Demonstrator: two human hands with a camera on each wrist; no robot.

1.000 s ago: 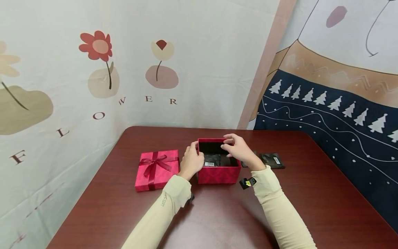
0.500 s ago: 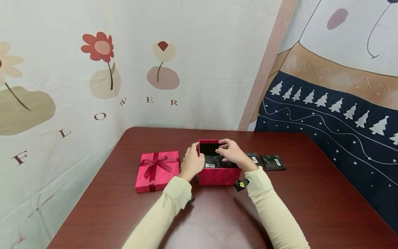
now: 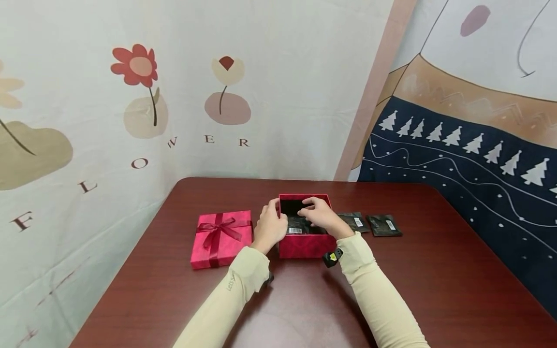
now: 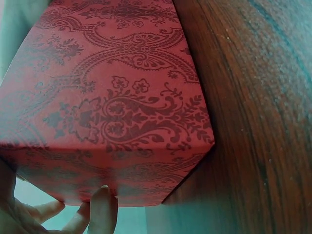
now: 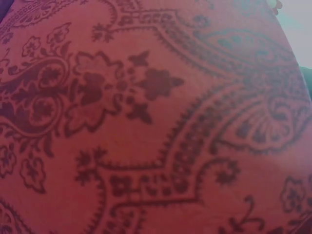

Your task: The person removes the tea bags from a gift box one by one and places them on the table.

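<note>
An uncovered red gift box (image 3: 302, 247) with a dark inside stands on the table. My left hand (image 3: 271, 227) grips its left side, thumb at the near end of the rim. In the left wrist view the fingers of this hand (image 4: 100, 212) lie against the patterned wall. My right hand (image 3: 323, 216) is over the box opening, its fingers bent and dipping inside; I cannot tell whether they pinch anything. A black packet (image 3: 295, 224) with a white barcode label shows inside, left of the right hand. Only the box's printed wall (image 5: 146, 97) fills most of the right wrist view.
The red box lid (image 3: 222, 239) with a dark red ribbon bow lies left of the box. Two flat black packets, one nearer (image 3: 354, 221) and one farther right (image 3: 384, 225), lie on the brown table (image 3: 435, 270). A printed cloth (image 3: 283, 87) hangs behind.
My right hand has moved left from the box's right rim and in over its opening. The nearer packet on the right has come out from behind it. My left hand keeps its grip.
</note>
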